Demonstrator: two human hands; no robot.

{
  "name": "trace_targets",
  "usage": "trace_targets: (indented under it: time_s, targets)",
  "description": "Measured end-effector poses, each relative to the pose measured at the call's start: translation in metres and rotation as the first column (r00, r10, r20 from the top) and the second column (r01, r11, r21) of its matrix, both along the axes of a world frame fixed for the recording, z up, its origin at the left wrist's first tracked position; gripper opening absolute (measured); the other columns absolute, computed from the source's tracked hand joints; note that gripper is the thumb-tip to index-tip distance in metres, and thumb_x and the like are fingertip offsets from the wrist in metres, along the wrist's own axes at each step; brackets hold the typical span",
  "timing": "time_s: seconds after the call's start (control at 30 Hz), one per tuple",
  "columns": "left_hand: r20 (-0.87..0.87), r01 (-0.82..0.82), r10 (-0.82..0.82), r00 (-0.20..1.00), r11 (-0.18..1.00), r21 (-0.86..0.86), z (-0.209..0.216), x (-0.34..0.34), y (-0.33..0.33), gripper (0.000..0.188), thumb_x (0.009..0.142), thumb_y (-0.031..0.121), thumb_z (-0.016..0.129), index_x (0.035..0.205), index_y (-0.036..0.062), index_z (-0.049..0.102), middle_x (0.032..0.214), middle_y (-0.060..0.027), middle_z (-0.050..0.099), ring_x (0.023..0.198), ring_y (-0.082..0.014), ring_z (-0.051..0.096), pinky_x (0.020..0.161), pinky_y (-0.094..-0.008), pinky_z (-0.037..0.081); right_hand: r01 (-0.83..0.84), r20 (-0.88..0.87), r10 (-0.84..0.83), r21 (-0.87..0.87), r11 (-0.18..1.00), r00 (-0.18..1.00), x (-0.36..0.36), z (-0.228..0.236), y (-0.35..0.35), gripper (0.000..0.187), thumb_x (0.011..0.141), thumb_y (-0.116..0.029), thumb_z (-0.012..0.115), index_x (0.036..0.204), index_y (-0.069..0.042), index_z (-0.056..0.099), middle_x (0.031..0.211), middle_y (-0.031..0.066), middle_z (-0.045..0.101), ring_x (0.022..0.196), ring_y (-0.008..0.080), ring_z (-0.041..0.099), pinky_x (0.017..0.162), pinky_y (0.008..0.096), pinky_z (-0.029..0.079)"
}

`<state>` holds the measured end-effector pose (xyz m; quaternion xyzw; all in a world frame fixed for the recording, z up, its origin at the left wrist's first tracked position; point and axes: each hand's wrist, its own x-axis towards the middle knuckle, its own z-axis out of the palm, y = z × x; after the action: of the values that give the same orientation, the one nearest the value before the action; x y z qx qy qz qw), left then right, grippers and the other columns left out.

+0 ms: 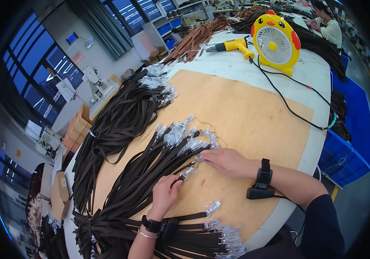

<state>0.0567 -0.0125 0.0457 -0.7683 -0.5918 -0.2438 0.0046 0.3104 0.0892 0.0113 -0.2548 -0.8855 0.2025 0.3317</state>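
My left hand (pixel 164 193) pinches a dark brown strap just behind its plastic-wrapped metal end (pixel 187 172). Just right of it, my right hand (pixel 226 162) lies flat on the tan board (pixel 245 112), fingertips touching the wrapped strap ends at the edge of the middle strap pile (pixel 159 164). Both wrists carry black bands. A second bundle of dark straps with wrapped clasps (pixel 198 233) lies below my left hand. Another large heap of dark straps (pixel 120 121) spreads at the left.
A yellow chick-shaped desk fan (pixel 276 42) and a yellow power tool (pixel 232 45) stand at the far end, their black cable (pixel 288 105) crossing the board. Tan straps (pixel 195 39) lie behind. Blue bins (pixel 344 151) stand right of the table. Another person (pixel 329 28) sits far right.
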Motion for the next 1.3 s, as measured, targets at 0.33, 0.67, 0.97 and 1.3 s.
trace_targets:
  time_s: [0.33, 0.67, 0.97, 1.3]
  targets:
    - [0.540, 0.432, -0.195, 0.819, 0.829, -0.356, -0.017, 0.021, 0.000, 0.017, 0.100, 0.013, 0.054, 0.093, -0.0019, 0.059, 0.142, -0.0217, 0.053, 0.132, -0.0349, 0.048, 0.109, -0.0386, 0.036, -0.033, 0.011, 0.034, -0.068, 0.997, 0.999, -0.004, 0.001, 0.001, 0.028, 0.102, -0.020, 0.051, 0.120, -0.001, 0.061, 0.116, 0.0166, 0.066, 0.108, 0.0374, 0.061, 0.091, 0.0458, 0.050]
    - [0.369, 0.335, -0.229, 0.901, 0.907, -0.255, -0.028, 0.035, -0.006, 0.014, 0.093, 0.015, 0.067, 0.099, 0.0021, 0.070, 0.137, -0.0186, 0.058, 0.121, -0.0345, 0.054, 0.105, -0.0406, 0.040, -0.011, -0.120, -0.016, -0.215, 0.977, 0.993, -0.004, 0.023, -0.012, 0.026, 0.102, -0.023, 0.050, 0.118, -0.006, 0.062, 0.097, 0.0141, 0.069, 0.089, 0.0358, 0.066, 0.078, 0.0435, 0.053]
    - [0.254, 0.186, -0.181, 0.950, 0.983, 0.004, -0.024, 0.037, -0.002, 0.015, 0.077, 0.005, 0.078, 0.087, 0.0025, 0.068, 0.087, -0.0089, 0.065, 0.078, -0.0300, 0.062, 0.071, -0.0380, 0.049, -0.018, 0.227, 0.059, -0.179, 0.984, 0.972, -0.005, 0.023, -0.016, 0.018, 0.099, -0.024, 0.053, 0.100, -0.008, 0.061, 0.087, 0.0135, 0.068, 0.079, 0.0349, 0.067, 0.067, 0.0459, 0.052]
    - [0.023, 0.220, -0.225, 0.974, 0.967, 0.129, -0.018, 0.039, -0.007, 0.015, 0.074, 0.002, 0.069, 0.076, 0.0063, 0.055, 0.079, -0.0058, 0.051, 0.076, -0.0235, 0.057, 0.060, -0.0366, 0.050, -0.046, 0.218, 0.051, -0.028, 0.999, 0.975, -0.001, 0.029, -0.017, 0.012, 0.092, -0.020, 0.062, 0.098, -0.010, 0.065, 0.092, 0.0052, 0.066, 0.082, 0.0286, 0.068, 0.067, 0.0403, 0.053]
